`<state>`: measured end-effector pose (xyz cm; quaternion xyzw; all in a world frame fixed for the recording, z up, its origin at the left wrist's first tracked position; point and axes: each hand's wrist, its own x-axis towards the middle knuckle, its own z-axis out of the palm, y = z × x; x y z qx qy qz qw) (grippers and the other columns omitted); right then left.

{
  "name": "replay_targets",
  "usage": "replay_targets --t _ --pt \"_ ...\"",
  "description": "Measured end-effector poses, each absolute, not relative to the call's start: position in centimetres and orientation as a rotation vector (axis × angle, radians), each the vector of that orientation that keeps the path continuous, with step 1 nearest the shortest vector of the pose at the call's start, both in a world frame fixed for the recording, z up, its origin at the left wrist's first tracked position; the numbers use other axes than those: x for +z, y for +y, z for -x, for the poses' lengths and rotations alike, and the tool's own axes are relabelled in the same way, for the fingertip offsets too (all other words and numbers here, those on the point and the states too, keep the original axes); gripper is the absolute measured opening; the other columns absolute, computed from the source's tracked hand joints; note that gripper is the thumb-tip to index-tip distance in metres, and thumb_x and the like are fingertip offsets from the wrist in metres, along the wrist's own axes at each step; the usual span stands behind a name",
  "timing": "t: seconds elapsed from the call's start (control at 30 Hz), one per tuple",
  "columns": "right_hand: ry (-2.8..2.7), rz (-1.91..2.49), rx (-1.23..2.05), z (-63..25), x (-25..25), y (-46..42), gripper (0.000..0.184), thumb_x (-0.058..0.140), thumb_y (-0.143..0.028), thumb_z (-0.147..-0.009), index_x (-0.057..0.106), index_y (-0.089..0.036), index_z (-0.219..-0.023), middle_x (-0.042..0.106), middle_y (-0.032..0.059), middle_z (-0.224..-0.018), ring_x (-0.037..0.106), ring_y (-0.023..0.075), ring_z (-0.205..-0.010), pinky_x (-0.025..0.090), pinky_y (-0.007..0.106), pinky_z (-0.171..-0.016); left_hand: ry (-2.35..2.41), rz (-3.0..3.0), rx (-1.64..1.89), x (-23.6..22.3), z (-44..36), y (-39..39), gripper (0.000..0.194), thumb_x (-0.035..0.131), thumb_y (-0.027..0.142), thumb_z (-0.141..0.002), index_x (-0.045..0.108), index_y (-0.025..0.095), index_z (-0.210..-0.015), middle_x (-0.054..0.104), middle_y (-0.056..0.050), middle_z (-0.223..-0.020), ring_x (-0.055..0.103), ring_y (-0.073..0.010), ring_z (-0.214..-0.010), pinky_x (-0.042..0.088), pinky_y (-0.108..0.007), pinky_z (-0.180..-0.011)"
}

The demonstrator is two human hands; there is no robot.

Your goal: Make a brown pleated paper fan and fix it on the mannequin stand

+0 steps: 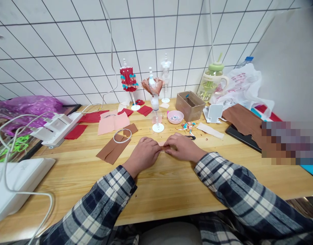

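Both my hands rest on the wooden table (pixel 171 183), meeting at a small pink piece of paper or fabric (pixel 162 144). My left hand (pixel 143 153) is closed and pinches its left end. My right hand (pixel 183 147) pinches the right end, pressing it to the table. Most of the piece is hidden under my fingers. Just behind stands a small white mannequin (pixel 155 102) with a brown ruffled collar. Small black scissors (pixel 191 137) lie beyond my right hand.
Brown sheets (pixel 113 149) and a white ring (pixel 122 135) lie at left, pink sheets (pixel 112 123) and red sheets (pixel 76 131) behind. A pink bowl (pixel 175 117), cardboard box (pixel 190 104), two more mannequins (pixel 129 81), a green bottle (pixel 212 81), white devices (pixel 56 127) and cables are around.
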<state>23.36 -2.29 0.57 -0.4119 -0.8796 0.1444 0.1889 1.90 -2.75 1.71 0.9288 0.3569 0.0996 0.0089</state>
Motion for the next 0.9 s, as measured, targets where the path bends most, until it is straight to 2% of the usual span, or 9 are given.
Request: replay_targets --t 0.2,0.37,0.43,0.5,0.6,0.8,0.9 --pt "-2.518 1.142 0.412 -23.2 0.1 -2.2 0.022 0.061 -0.026 -0.087 0.07 -0.018 -0.106 0.068 0.0077 -0.096 0.059 0.0202 -0.093 0.043 0.031 -0.08 1.205 -2.757 0.391 1.4 -1.7 -2.5 0.021 0.049 0.024 -0.092 0.07 0.02 -0.095 0.071 -0.006 -0.09 0.06 -0.0226 -0.09 0.041 -0.038 -0.08" --pt "-2.46 1.166 0.45 -23.1 0.0 -2.3 0.02 0.054 -0.022 -0.091 0.072 -0.018 -0.096 0.069 0.0069 -0.09 0.061 0.0184 -0.086 0.042 0.03 -0.077 1.254 -2.596 0.463 1.5 -1.8 -2.6 0.02 0.065 0.037 -0.083 0.069 0.024 -0.098 0.072 -0.003 -0.09 0.061 -0.0238 -0.088 0.043 -0.037 -0.079" --pt "-2.423 1.198 0.504 -23.0 0.1 -2.4 0.018 0.055 -0.021 -0.09 0.072 -0.019 -0.097 0.07 0.0061 -0.089 0.061 0.018 -0.085 0.042 0.029 -0.075 1.262 -2.564 0.463 1.3 -1.8 -2.6 0.016 0.062 0.033 -0.086 0.069 0.025 -0.097 0.072 -0.003 -0.09 0.062 -0.0232 -0.087 0.043 -0.037 -0.079" --pt "-2.369 1.249 0.583 -23.0 0.2 -2.5 0.022 0.057 -0.022 -0.089 0.069 -0.02 -0.107 0.071 0.0046 -0.09 0.061 0.0169 -0.081 0.041 0.027 -0.071 1.264 -2.511 0.483 0.9 -1.9 -2.4 0.017 0.055 0.028 -0.09 0.069 0.023 -0.098 0.073 -0.004 -0.091 0.063 -0.0218 -0.087 0.045 -0.035 -0.079" --pt "-2.272 1.324 0.706 -22.8 0.2 -2.5 0.031 0.058 -0.024 -0.088 0.061 -0.023 -0.12 0.071 0.0016 -0.089 0.062 0.0148 -0.077 0.039 0.025 -0.066 1.265 -2.433 0.525 0.3 -2.0 -2.2 0.024 0.054 0.026 -0.09 0.066 0.021 -0.11 0.072 -0.005 -0.095 0.064 -0.021 -0.088 0.047 -0.033 -0.079" --pt "-2.128 1.51 0.698 -22.0 0.1 -2.3 0.044 0.06 -0.021 -0.087 0.05 -0.021 -0.13 0.071 -0.0004 -0.082 0.063 0.0159 -0.076 0.037 0.025 -0.065 1.332 -2.384 0.484 0.4 -2.6 -2.2 0.033 0.047 0.032 -0.094 0.058 0.018 -0.122 0.07 -0.007 -0.093 0.064 -0.0228 -0.086 0.048 -0.035 -0.076" --pt "-2.176 1.588 0.655 -21.5 0.3 -2.1 0.039 0.06 -0.025 -0.088 0.053 -0.023 -0.126 0.071 0.0002 -0.083 0.063 0.0171 -0.076 0.036 0.026 -0.065 1.379 -2.464 0.469 0.3 -2.8 -2.2 0.032 0.046 0.028 -0.094 0.058 0.017 -0.122 0.069 -0.008 -0.094 0.063 -0.0234 -0.086 0.047 -0.037 -0.078"
